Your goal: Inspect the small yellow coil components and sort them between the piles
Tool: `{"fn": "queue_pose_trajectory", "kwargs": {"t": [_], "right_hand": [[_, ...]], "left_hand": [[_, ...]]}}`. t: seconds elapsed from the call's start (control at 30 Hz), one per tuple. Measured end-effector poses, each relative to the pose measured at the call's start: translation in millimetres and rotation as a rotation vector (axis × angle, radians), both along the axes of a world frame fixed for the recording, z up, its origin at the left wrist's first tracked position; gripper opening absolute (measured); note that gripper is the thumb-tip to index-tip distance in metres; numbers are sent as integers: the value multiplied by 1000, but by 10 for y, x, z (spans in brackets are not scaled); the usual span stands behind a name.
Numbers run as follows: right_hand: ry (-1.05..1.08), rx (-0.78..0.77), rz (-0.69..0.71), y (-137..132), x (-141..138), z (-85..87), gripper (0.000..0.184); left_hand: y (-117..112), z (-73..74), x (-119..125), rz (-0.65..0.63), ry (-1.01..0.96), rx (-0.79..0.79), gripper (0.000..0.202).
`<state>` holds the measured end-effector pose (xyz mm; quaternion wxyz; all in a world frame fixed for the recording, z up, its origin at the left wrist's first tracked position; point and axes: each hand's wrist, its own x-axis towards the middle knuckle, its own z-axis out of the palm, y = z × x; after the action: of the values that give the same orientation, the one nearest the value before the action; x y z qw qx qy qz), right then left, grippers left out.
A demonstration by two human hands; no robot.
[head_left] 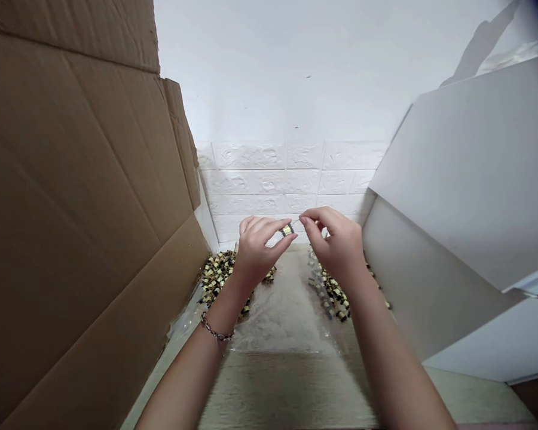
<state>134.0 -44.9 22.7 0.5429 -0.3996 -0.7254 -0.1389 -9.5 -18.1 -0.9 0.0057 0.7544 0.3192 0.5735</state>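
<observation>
Between the thumb and forefinger of my left hand (256, 248) is a small yellow-and-black coil (287, 230), like a tiny wound transformer, held up above the table. My right hand (341, 242) is just to its right, thumb and forefinger pinched on the end of a thin, light wire (296, 221) that runs toward the coil. Whether the wire is joined to the coil is too small to tell. Beneath and beyond my left hand lies a pile of similar coils (217, 272). A second pile of coils (336, 289) is partly hidden by my right hand and forearm.
A clear plastic sheet (282, 322) covers the middle of the wooden table (287, 388). Tall brown cardboard (85, 197) walls off the left side. White panels (466, 167) stand at the right. A white brick-patterned wall (269, 182) closes the back.
</observation>
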Motion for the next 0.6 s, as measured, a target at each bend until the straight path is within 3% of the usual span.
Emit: {"fn": "queue_pose_trajectory", "kwargs": {"t": [0.3, 0.6], "right_hand": [[-40, 3, 28, 95, 26, -42, 10], [-67, -164, 129, 144, 78, -39, 9]], "left_hand": [[-6, -9, 12, 47, 93, 80, 21], [4, -11, 13, 47, 38, 62, 20]]}}
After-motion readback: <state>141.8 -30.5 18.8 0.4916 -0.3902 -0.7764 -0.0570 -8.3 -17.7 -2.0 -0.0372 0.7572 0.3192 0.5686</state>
